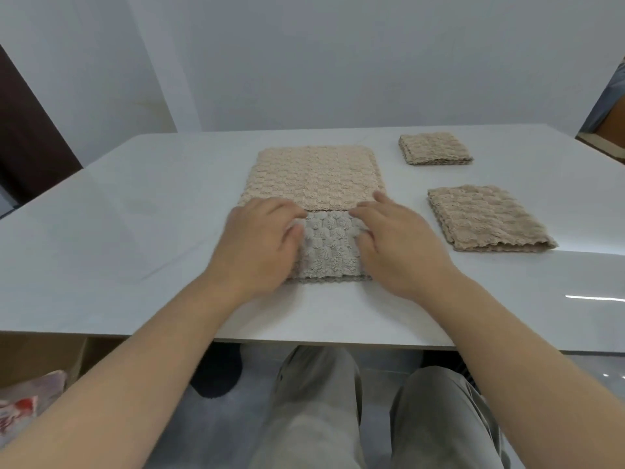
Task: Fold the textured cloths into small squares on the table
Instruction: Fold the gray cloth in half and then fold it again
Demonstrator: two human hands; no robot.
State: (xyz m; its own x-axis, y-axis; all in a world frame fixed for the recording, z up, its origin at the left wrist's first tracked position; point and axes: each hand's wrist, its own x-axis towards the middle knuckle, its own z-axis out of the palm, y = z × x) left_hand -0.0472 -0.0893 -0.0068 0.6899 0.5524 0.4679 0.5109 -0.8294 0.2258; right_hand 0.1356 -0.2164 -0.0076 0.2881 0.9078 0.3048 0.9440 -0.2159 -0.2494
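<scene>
Grey cloth [326,248]: bumpy-textured, folded into a small layered rectangle, lying flat nearest the viewer. Large beige cloth [314,179]: at its 12 o'clock, edges meeting, spread flat as one broad rectangle. Folded beige cloth [487,218]: at 2 o'clock, well apart, stacked layers showing along its near edge. Small beige square [434,148]: at 1 o'clock, farthest, folded compactly.
</scene>
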